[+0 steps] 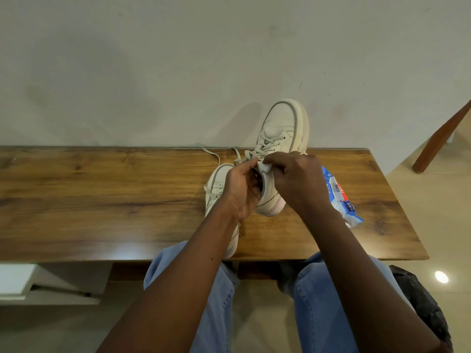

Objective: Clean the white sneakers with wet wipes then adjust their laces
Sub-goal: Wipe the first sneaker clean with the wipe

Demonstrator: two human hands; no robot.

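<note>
- Your left hand (pixel 242 189) is curled round the collar of the raised sneaker (pixel 280 123), just right of the frame's centre. Its toe points up toward the wall and its heel end is down on the table (pixel 102 200).
- Your right hand (pixel 295 182) pinches a small white wipe (pixel 266 168) against the top of the tongue, touching the upper lacing.
- The second sneaker (pixel 216 182) lies flat on the table just left of the first, partly under your left forearm.
- A loose lace (pixel 214 154) trails toward the table's far edge (which shoe it belongs to I cannot tell).
- The wet wipes pack (pixel 339 194) lies right of centre, just beside your right wrist.
- The raised shoe seems to balance on its heel, so a hard rub at the tongue could pivot it out of your left grip and into the shoe beside it.
- The wipe is bunched small. Scrubbing across the eyelets could snag or tear it, or push grime into the lacing.
- Your left forearm hangs over the second sneaker, whose heel sits close to the near edge, so a careless elbow could nudge it off.
- The trailing lace could catch under the heel if you turn the shoe.
</note>
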